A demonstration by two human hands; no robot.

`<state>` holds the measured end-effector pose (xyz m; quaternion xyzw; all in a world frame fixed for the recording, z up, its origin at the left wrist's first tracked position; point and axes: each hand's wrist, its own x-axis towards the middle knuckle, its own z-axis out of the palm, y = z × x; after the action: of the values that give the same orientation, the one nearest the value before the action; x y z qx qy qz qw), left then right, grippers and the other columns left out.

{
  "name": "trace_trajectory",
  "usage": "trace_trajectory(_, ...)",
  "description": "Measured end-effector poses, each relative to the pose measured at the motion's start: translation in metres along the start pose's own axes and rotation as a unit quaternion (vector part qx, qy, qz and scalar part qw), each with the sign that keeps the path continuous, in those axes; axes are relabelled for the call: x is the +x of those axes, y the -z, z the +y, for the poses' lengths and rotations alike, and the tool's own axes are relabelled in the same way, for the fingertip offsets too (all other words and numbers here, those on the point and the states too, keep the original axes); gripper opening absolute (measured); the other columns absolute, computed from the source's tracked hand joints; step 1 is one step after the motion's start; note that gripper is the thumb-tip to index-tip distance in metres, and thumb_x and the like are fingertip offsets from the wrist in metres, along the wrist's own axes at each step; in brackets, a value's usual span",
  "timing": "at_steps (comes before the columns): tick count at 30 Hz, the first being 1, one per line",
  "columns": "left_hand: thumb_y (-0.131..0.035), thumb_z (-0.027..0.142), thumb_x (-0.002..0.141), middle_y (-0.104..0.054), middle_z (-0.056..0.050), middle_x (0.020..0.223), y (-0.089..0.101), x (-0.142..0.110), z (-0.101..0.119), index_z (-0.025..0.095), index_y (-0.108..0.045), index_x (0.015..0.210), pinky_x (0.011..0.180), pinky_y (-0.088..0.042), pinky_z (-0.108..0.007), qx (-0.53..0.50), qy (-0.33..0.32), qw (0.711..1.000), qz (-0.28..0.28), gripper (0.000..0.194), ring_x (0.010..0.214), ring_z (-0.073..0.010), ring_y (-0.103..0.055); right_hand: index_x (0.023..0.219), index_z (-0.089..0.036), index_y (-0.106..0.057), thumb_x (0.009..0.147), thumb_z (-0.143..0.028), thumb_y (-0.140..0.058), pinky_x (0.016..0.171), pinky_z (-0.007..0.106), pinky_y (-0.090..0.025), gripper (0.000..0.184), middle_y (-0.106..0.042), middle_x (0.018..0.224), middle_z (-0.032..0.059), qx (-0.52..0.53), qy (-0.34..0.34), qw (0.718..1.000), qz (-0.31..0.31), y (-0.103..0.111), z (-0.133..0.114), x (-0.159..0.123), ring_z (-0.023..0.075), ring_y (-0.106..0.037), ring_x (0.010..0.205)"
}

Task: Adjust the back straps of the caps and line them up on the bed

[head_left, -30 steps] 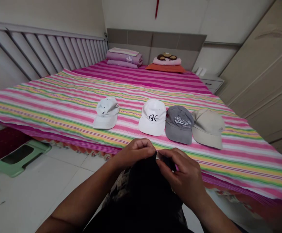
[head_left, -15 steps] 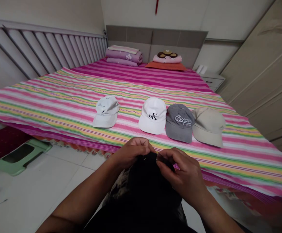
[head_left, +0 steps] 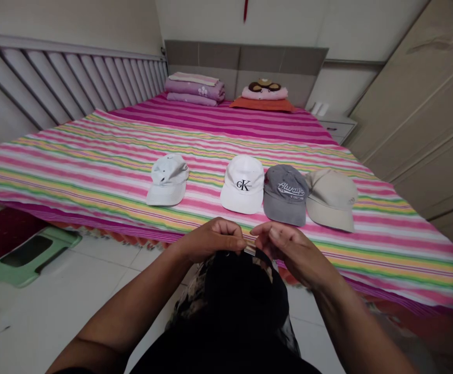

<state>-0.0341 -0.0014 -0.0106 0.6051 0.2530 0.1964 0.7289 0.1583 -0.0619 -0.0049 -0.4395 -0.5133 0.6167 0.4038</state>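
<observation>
A black cap (head_left: 230,280) hangs low in front of my body, and its dark cloth blends into my dark clothing. My left hand (head_left: 216,240) is closed, with thumb and fingers pinching the cap's upper edge beside a small light-coloured strap piece (head_left: 250,250). Close to the right of that strap, my right hand (head_left: 291,252) has its fingers loosely apart; whether its lower fingers touch the cap's edge is hard to see. Beyond my hands lie a white cap (head_left: 242,184) with black letters, a grey cap (head_left: 285,195) with white script, a beige cap (head_left: 331,200) and a pale cap (head_left: 168,179).
The caps rest on a bed with a striped sheet (head_left: 94,156). Folded purple bedding (head_left: 195,91) and a pink pillow (head_left: 265,93) are near the headboard (head_left: 245,62). A green stool (head_left: 27,259) stands on the tiled floor at left, and a wardrobe (head_left: 425,104) at right.
My right hand has risen and loosened from its pinch at the cap's edge. More of the strap and the opening beneath it now shows. My left hand keeps its grip.
</observation>
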Motion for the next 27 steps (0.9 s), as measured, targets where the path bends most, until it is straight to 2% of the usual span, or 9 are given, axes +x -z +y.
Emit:
trace_trajectory(4,-0.066,0.033,0.068,-0.048,0.002,0.054,0.000,0.000,-0.004,0.011,-0.057,0.058,0.046,-0.025,-0.019,-0.034,-0.002,0.999,0.001,0.025,0.049,-0.0046,-0.037,0.085,-0.015,-0.061,0.079,-0.051,-0.050,0.052,0.020,-0.039,0.038,-0.060,0.067,0.0018,0.022,-0.052,0.998,-0.028,0.005,0.009,0.000,0.0096,-0.054,0.055)
trace_trajectory(8,-0.067,0.031,0.066,-0.049,0.002,0.053,-0.002,0.002,-0.003,0.011,-0.057,0.057,0.045,-0.026,-0.018,-0.053,0.003,0.999,-0.006,0.024,0.047,-0.0038,-0.037,0.074,-0.013,-0.059,0.081,-0.052,-0.047,0.044,0.019,-0.032,0.041,-0.056,0.053,-0.0002,0.035,-0.050,0.996,-0.071,0.002,0.011,-0.003,0.0072,-0.047,0.044)
trace_trajectory(11,-0.068,0.029,0.064,-0.049,0.003,0.051,-0.005,0.004,-0.003,0.011,-0.056,0.056,0.043,-0.024,-0.018,-0.054,0.016,0.998,0.002,0.023,0.045,-0.0035,-0.036,0.067,-0.014,-0.055,0.076,-0.045,-0.058,0.039,0.017,-0.023,0.033,-0.045,0.043,-0.0062,0.047,-0.047,0.996,-0.054,-0.002,0.007,-0.003,0.0038,-0.034,0.037)
trace_trajectory(14,-0.069,0.025,0.062,-0.046,0.004,0.048,-0.007,0.005,-0.003,0.011,-0.053,0.057,0.042,-0.021,-0.018,-0.061,0.021,0.998,0.010,0.022,0.043,-0.0026,-0.032,0.063,-0.014,-0.053,0.071,-0.036,-0.065,0.037,0.016,-0.019,0.027,-0.040,0.040,-0.0087,0.037,-0.044,0.998,-0.026,-0.005,0.004,-0.003,0.0026,-0.027,0.036)
trace_trajectory(18,-0.070,0.017,0.059,-0.046,0.006,0.049,-0.010,0.006,-0.005,0.013,-0.047,0.060,0.042,-0.021,-0.016,-0.091,-0.001,0.996,0.023,0.023,0.043,-0.0020,-0.032,0.062,-0.015,-0.053,0.072,-0.034,-0.063,0.038,0.017,-0.021,0.024,-0.040,0.039,-0.0087,0.033,-0.035,0.999,-0.011,-0.007,0.004,-0.003,0.0033,-0.027,0.036)
trace_trajectory(22,-0.065,0.015,0.061,-0.048,0.005,0.054,-0.012,0.006,-0.006,0.015,-0.045,0.064,0.044,-0.023,-0.016,-0.127,-0.021,0.991,0.041,0.020,0.046,-0.0032,-0.035,0.061,-0.015,-0.052,0.073,-0.033,-0.062,0.037,0.017,-0.020,0.025,-0.039,0.039,-0.0086,0.039,-0.027,0.999,-0.020,-0.007,0.006,-0.003,0.0036,-0.027,0.035)
trace_trajectory(24,-0.065,0.018,0.062,-0.049,0.005,0.056,-0.013,0.005,-0.006,0.015,-0.047,0.068,0.045,-0.025,-0.016,-0.138,-0.021,0.989,0.049,0.019,0.047,-0.0035,-0.037,0.061,-0.014,-0.051,0.073,-0.034,-0.062,0.037,0.017,-0.020,0.025,-0.039,0.039,-0.0087,0.052,-0.026,0.998,-0.021,-0.007,0.007,-0.002,0.0034,-0.027,0.035)
trace_trajectory(27,-0.065,0.030,0.065,-0.054,0.002,0.063,-0.012,0.004,-0.003,0.014,-0.055,0.080,0.049,-0.030,-0.017,-0.141,0.011,0.989,0.041,0.023,0.052,-0.0055,-0.044,0.061,-0.015,-0.051,0.073,-0.034,-0.063,0.037,0.016,-0.022,0.026,-0.039,0.038,-0.0086,0.069,-0.027,0.997,-0.021,-0.007,0.007,-0.002,0.0034,-0.027,0.035)
